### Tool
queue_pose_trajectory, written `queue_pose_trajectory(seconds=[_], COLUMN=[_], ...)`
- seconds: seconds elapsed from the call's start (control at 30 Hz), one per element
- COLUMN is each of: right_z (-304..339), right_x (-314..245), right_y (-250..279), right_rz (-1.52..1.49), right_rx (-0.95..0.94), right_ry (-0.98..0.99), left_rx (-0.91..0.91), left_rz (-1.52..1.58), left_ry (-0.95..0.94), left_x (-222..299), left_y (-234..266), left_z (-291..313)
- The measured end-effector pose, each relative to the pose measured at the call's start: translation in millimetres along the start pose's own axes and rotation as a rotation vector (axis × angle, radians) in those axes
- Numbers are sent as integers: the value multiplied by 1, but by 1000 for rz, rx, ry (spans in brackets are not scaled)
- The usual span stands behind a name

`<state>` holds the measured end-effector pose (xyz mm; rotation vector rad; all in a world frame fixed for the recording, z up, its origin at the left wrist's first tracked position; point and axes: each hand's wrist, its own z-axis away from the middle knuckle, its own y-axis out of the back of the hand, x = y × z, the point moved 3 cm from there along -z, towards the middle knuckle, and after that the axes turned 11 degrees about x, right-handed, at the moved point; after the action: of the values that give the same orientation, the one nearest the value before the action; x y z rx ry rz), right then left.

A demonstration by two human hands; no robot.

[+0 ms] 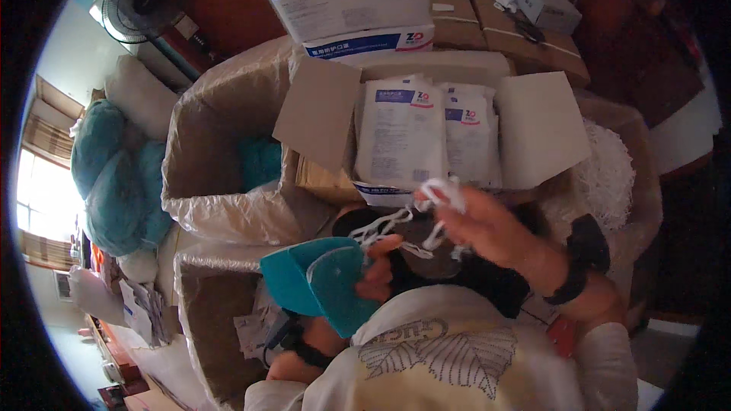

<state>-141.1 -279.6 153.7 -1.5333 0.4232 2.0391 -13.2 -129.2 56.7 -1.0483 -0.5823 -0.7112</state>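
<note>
My left hand (376, 272) grips a small stack of teal face masks (318, 280) at its right edge, in front of my chest. White elastic straps (381, 227) run up and to the right from the masks. My right hand (483, 222) is closed on a bunch of these straps, with loose loops dangling below its fingers. Just beyond the hands stands an open white carton (542, 131), its side flaps spread. Flat white printed packets (402, 129) stand upright in it in two rows.
To the left, a plastic-lined box (221, 209) holds teal material. Nearer me, another lined box (186, 289) contains white packets. White strands fill a bag (601, 175) on the right. Stacked cartons (346, 0) rise at the back, and teal bundles (122, 175) lie far left.
</note>
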Motion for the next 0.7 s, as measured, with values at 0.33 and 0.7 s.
queue_pose_trajectory(seconds=[0.33,0.7], right_z=[-27,-10], right_x=[27,36], right_y=[-50,-28], right_rz=[636,582], right_rx=[-568,-544], right_ry=[538,174], left_rx=[-116,74], left_rz=[-339,-791], left_ry=[-70,-439], left_x=[-20,-12], left_y=[-6,58], left_z=[18,10])
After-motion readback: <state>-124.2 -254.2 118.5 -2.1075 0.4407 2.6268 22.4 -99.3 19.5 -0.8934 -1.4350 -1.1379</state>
